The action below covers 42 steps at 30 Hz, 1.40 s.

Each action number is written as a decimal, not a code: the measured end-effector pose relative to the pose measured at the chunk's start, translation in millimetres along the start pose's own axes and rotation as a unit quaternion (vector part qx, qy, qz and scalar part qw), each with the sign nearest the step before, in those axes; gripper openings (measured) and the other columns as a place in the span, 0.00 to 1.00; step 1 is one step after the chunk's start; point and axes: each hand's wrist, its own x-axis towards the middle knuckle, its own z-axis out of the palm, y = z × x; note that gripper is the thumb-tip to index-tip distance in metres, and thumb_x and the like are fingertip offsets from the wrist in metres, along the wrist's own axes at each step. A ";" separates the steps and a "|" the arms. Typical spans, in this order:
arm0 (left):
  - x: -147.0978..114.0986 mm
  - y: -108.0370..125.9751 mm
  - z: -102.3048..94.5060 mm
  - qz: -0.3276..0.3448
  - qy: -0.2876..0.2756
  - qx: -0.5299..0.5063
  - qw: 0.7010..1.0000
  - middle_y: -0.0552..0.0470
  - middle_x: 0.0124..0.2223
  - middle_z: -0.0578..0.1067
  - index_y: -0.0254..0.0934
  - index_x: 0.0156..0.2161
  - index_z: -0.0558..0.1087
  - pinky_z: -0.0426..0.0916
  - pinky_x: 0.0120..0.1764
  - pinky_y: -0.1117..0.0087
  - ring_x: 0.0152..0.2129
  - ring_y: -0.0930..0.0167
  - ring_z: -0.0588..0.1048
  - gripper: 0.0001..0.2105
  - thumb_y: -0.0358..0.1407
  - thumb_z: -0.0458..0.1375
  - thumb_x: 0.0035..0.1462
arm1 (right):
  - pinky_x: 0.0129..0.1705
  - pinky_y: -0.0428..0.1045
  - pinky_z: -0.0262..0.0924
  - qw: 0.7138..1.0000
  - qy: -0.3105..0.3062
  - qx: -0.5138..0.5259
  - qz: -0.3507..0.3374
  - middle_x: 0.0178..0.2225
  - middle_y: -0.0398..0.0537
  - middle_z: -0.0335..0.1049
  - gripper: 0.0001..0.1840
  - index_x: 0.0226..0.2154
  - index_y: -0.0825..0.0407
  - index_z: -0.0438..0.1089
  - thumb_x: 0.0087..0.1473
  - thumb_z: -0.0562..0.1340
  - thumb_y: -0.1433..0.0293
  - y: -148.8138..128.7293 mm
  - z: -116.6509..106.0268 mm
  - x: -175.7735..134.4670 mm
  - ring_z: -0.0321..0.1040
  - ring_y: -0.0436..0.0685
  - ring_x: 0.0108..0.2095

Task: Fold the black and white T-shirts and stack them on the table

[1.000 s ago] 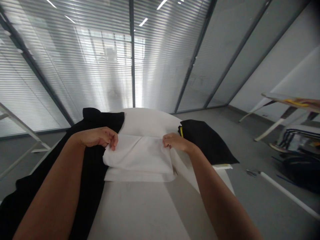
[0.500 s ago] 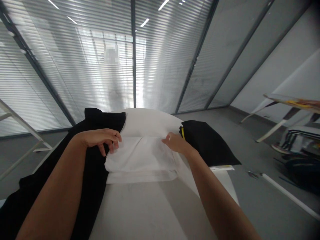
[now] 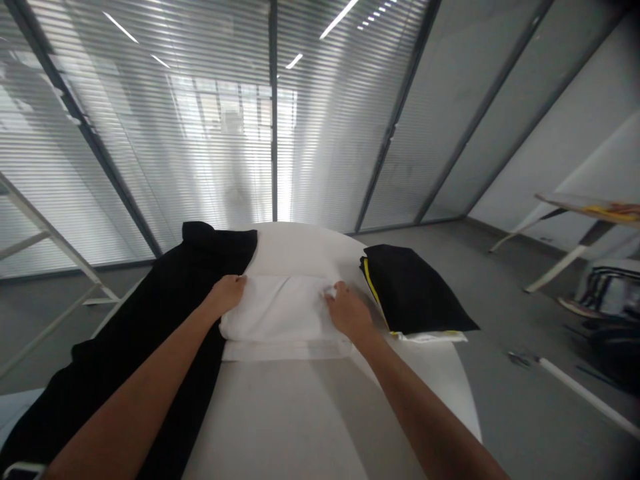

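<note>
A folded white cloth garment (image 3: 283, 310) lies on the white table (image 3: 280, 413) in front of me, a lower layer showing along its near edge. My left hand (image 3: 230, 293) is closed on its far left corner, the fingertips pinching the edge. At the far right corner, my right hand (image 3: 347, 310) pinches the fabric between thumb and fingers, bunching it slightly. Left of the white garment, a long black garment (image 3: 150, 300) is spread over the table's side, partly beneath my left forearm.
A stack of folded cloth, black on top (image 3: 420, 290) with yellow and white edges, lies at the table's right. A white metal frame (image 3: 55, 233) stands at left. On the right are a second table (image 3: 590, 207) and a white pole (image 3: 585, 393) on the floor. Blinds (image 3: 225, 133) hang behind glass ahead.
My left hand has gone from loosely spread fingers above the garment's left edge to a closed grip on its corner. My right hand has shifted slightly nearer, still pinching the fabric.
</note>
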 end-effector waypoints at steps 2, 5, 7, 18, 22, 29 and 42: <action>-7.1 0.7 -2.8 -0.010 0.003 -0.005 1.000 0.34 0.34 0.78 0.35 0.27 0.73 0.67 0.41 0.63 0.37 0.57 0.78 0.23 0.44 0.41 0.63 | 0.42 0.53 0.59 0.999 -0.002 0.039 0.001 0.38 0.57 0.72 0.17 0.53 0.52 0.61 0.62 0.52 0.66 4.2 -4.3 -0.5 0.71 0.62 0.41; -16.8 -5.0 -1.1 -0.022 0.021 0.003 1.000 0.32 0.39 0.78 0.33 0.33 0.73 0.67 0.42 0.63 0.39 0.57 0.78 0.25 0.44 0.38 0.64 | 0.42 0.50 0.59 0.994 0.012 0.104 -0.003 0.39 0.51 0.73 0.14 0.48 0.49 0.65 0.60 0.54 0.66 14.6 -8.0 1.1 0.71 0.59 0.41; -22.0 -10.4 4.4 -0.026 0.028 0.022 0.999 0.30 0.43 0.77 0.31 0.37 0.73 0.66 0.44 0.61 0.42 0.55 0.77 0.25 0.44 0.37 0.64 | 0.43 0.49 0.60 0.991 0.013 0.135 -0.001 0.41 0.49 0.74 0.13 0.45 0.48 0.68 0.58 0.56 0.66 22.6 -6.3 2.4 0.71 0.57 0.41; -36.6 12.5 4.6 -0.097 0.049 0.109 0.988 0.29 0.39 0.76 0.33 0.48 0.68 0.65 0.39 0.51 0.39 0.46 0.76 0.20 0.44 0.43 0.60 | 0.55 0.53 0.56 0.984 0.027 0.162 -0.066 0.53 0.50 0.69 0.24 0.54 0.46 0.67 0.55 0.56 0.71 27.1 5.0 7.1 0.66 0.59 0.52; -15.2 2.5 6.7 -0.098 0.040 0.070 0.992 0.31 0.41 0.76 0.34 0.41 0.70 0.65 0.40 0.57 0.40 0.51 0.77 0.23 0.49 0.39 0.62 | 0.47 0.50 0.62 0.965 0.007 0.262 -0.029 0.45 0.49 0.74 0.21 0.50 0.50 0.72 0.55 0.57 0.64 30.5 7.1 28.9 0.70 0.57 0.44; 0.9 -12.8 10.7 -0.068 0.080 0.037 0.994 0.36 0.40 0.77 0.34 0.36 0.69 0.65 0.41 0.65 0.40 0.58 0.76 0.19 0.43 0.40 0.63 | 0.33 0.46 0.60 0.913 0.084 0.395 0.061 0.33 0.48 0.75 0.23 0.44 0.57 0.75 0.45 0.60 0.66 29.4 11.9 38.1 0.67 0.53 0.29; -2.3 -11.3 14.7 -0.109 0.069 0.043 0.991 0.34 0.41 0.77 0.31 0.44 0.69 0.67 0.40 0.63 0.41 0.58 0.77 0.19 0.41 0.40 0.64 | 0.41 0.50 0.63 0.971 0.107 0.207 0.055 0.36 0.54 0.76 0.19 0.44 0.55 0.75 0.54 0.55 0.73 29.4 12.7 23.6 0.72 0.57 0.36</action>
